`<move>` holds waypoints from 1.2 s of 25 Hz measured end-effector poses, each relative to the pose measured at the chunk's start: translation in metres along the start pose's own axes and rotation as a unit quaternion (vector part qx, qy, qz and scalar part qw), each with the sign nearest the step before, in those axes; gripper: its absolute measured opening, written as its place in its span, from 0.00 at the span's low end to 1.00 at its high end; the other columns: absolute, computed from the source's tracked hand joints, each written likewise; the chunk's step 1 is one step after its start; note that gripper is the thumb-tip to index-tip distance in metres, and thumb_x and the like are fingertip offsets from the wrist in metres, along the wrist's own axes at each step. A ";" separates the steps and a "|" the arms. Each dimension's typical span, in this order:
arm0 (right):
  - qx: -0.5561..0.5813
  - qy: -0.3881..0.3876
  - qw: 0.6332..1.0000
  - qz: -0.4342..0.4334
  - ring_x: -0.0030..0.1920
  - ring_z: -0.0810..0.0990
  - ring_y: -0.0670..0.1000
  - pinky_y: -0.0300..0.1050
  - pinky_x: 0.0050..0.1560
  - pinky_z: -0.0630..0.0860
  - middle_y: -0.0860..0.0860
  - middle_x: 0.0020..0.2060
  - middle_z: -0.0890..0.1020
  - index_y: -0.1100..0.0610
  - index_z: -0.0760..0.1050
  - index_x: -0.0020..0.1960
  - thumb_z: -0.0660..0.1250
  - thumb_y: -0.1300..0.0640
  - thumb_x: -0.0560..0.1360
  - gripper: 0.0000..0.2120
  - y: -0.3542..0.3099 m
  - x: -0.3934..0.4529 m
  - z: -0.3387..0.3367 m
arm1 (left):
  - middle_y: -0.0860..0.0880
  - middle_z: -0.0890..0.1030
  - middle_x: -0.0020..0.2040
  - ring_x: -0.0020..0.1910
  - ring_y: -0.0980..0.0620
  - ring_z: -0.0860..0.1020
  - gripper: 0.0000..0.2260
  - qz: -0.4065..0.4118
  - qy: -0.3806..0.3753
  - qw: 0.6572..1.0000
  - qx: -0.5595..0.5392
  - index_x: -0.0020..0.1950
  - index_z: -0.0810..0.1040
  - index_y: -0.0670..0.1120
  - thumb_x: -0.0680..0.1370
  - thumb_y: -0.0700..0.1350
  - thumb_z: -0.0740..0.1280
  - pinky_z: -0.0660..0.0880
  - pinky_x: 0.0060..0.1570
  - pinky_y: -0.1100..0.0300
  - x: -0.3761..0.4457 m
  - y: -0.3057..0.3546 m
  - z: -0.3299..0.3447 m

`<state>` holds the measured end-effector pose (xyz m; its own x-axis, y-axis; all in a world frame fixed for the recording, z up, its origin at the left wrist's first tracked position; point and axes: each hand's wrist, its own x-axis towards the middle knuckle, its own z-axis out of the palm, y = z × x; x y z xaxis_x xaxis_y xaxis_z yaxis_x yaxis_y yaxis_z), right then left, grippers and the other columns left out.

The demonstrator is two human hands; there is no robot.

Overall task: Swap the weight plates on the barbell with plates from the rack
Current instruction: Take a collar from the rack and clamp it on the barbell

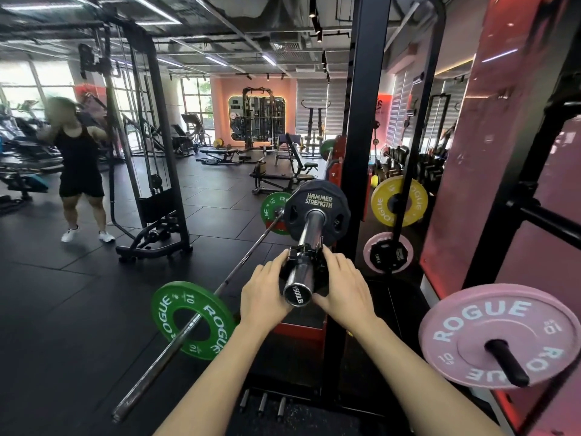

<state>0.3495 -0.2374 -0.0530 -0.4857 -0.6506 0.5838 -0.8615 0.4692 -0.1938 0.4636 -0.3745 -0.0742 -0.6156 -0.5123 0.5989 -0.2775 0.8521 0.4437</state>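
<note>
Sleeve tip (297, 294) free; collar (304, 256) blocking black plate (317, 212)

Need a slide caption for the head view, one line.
Both hands, left hand and right hand, grip the black collar on the barbell sleeve before the Hammer Strength plate.

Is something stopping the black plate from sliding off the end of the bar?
Yes. A black collar is clamped around the barbell sleeve, between the black Hammer Strength plate and the sleeve's open end. The left hand and right hand both hold that collar. It has to come off first.
</note>
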 end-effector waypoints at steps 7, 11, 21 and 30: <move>-0.020 -0.005 1.000 0.015 0.62 0.72 0.51 0.48 0.59 0.74 0.48 0.63 0.71 0.52 0.54 0.77 0.75 0.46 0.67 0.46 0.045 0.068 0.033 | 0.54 0.78 0.63 0.60 0.53 0.73 0.29 -0.004 -0.001 0.999 -0.033 0.76 0.63 0.58 0.76 0.50 0.67 0.72 0.51 0.55 0.073 -0.020 0.051; -0.036 -0.009 0.999 0.029 0.62 0.72 0.53 0.50 0.59 0.73 0.49 0.62 0.71 0.53 0.55 0.77 0.74 0.46 0.68 0.44 0.058 0.096 0.047 | 0.54 0.78 0.60 0.58 0.52 0.74 0.30 0.028 -0.017 0.999 -0.029 0.76 0.64 0.54 0.75 0.56 0.68 0.75 0.50 0.53 0.107 -0.030 0.071; -0.079 0.010 0.995 0.061 0.58 0.74 0.54 0.49 0.56 0.73 0.51 0.61 0.72 0.51 0.57 0.75 0.75 0.48 0.68 0.43 0.080 0.145 0.069 | 0.53 0.73 0.66 0.65 0.51 0.72 0.32 0.052 -0.071 0.996 -0.033 0.71 0.66 0.49 0.72 0.59 0.71 0.74 0.54 0.51 0.178 -0.050 0.110; -0.093 0.016 0.994 0.060 0.57 0.74 0.53 0.47 0.52 0.75 0.51 0.60 0.71 0.48 0.58 0.75 0.75 0.46 0.68 0.41 0.093 0.156 0.082 | 0.49 0.66 0.64 0.60 0.47 0.71 0.32 0.136 -0.048 0.990 -0.001 0.74 0.63 0.49 0.72 0.48 0.71 0.74 0.38 0.53 0.200 -0.050 0.124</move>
<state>0.1817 -0.3445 -0.0450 -0.5760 -0.5645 0.5913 -0.7534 0.6473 -0.1161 0.2626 -0.5066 -0.0591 -0.7347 -0.2517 0.6300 -0.0903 0.9566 0.2769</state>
